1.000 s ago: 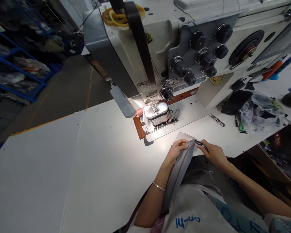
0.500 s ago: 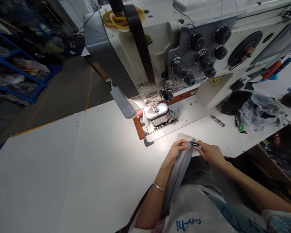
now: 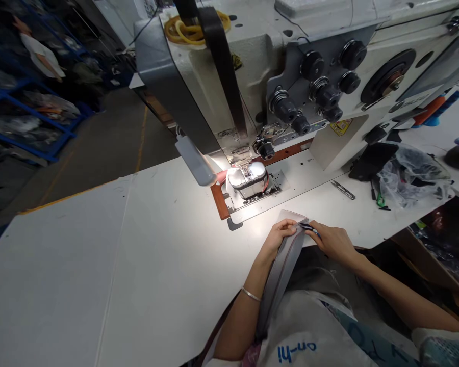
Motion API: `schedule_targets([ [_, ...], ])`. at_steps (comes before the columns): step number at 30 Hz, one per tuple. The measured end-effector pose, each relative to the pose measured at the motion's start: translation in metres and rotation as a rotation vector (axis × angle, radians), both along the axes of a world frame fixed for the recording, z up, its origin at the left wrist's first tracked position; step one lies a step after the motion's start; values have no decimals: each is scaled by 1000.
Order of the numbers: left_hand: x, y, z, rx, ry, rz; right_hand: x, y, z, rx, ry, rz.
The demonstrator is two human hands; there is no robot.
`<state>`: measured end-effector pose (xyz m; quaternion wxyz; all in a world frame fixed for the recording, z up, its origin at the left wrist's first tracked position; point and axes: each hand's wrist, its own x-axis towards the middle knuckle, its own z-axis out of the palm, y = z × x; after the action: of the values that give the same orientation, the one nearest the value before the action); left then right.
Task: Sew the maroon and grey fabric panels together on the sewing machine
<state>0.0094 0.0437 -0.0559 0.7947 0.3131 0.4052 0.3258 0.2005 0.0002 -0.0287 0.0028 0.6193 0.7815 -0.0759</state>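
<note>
My left hand (image 3: 281, 235) pinches the upper end of a long grey fabric strip (image 3: 285, 265) with reddish stitching along it. The strip runs down beside my left forearm to my lap. My right hand (image 3: 333, 243) is closed around dark-handled thread snips (image 3: 309, 228), their tip pointing left at the fabric close to my left fingertips. Whether the blades touch the cloth is too small to tell. Both hands are at the table's front edge, below the lit needle area of a large sewing machine (image 3: 248, 173).
A second pair of snips (image 3: 343, 189) lies on the white table (image 3: 156, 265). To the right are a black piece (image 3: 373, 160), a clear plastic bag (image 3: 413, 176) and thread cones (image 3: 430, 113). Blue shelving (image 3: 26, 84) and a person (image 3: 42, 53) stand across the aisle.
A person has come into view by the shelves at the upper left. My hands, the strip and the snips have hardly moved.
</note>
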Motion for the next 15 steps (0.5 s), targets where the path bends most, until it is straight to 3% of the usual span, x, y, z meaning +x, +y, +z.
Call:
schedule_targets([
  [15,5,-3,-5,43,11,54,14,8,-3,38,-65,107],
])
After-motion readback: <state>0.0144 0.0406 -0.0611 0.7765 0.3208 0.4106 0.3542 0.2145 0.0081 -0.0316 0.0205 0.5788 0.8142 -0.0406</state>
